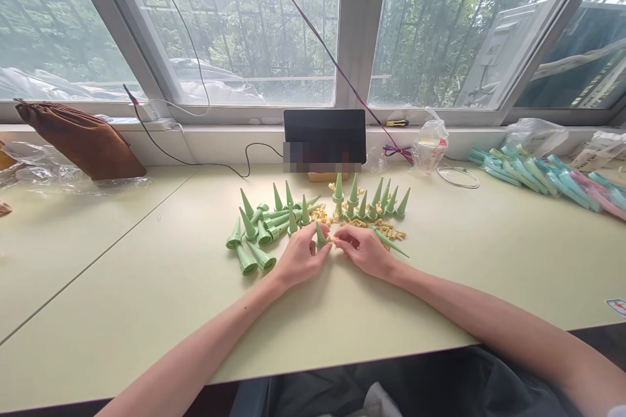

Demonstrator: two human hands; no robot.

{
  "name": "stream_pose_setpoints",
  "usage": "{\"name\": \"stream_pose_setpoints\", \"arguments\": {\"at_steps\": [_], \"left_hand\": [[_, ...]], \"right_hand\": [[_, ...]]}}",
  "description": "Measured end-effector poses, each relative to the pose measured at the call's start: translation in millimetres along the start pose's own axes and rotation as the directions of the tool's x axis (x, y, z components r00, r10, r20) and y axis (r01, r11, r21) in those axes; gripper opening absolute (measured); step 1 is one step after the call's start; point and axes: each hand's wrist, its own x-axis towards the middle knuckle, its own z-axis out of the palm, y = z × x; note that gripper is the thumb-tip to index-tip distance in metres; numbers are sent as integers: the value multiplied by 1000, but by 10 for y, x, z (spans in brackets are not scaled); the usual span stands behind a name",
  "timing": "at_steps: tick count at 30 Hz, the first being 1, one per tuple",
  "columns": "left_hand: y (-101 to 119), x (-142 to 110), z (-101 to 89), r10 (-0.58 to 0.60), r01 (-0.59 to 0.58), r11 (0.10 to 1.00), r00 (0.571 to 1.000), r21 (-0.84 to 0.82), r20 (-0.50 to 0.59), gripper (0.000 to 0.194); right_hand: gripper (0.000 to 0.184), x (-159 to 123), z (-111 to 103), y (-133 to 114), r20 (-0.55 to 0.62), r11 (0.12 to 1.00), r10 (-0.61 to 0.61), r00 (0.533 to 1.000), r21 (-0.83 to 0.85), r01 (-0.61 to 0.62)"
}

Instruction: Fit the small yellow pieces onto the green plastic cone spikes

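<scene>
My left hand [300, 257] is closed around a green plastic cone spike [320, 236], its tip pointing up. Right beside it, my right hand [368, 251] pinches a small yellow piece [333, 242] against the cone's side; fingers partly cover it. Left of my hands lie several hollow green cones [248, 262], some on their sides, some upright. Behind my right hand stand more green cones [376, 195] with points up. Small yellow pieces [391, 230] are strewn among them, and one long green cone [392, 243] lies just past my right hand.
A dark-screened tablet [324, 133] leans at the back by the window sill. A brown drawstring bag [92, 143] sits at left. On the right are a plastic-wrapped cup [430, 150], a coiled white cable [458, 177] and several teal and pink packets [552, 176].
</scene>
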Motion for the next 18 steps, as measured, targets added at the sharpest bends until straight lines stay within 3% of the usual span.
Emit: {"name": "stream_pose_setpoints", "arguments": {"at_steps": [12, 18], "left_hand": [[-32, -2, 29, 98, -98, 993, 995, 64, -6, 11], [-19, -7, 26, 123, -121, 987, 992, 102, -10, 9]], "right_hand": [[19, -3, 2, -13, 19, 999, 19, 1000, 51, -20], [29, 14, -17, -37, 21, 1000, 10, 1000, -19, -10]]}}
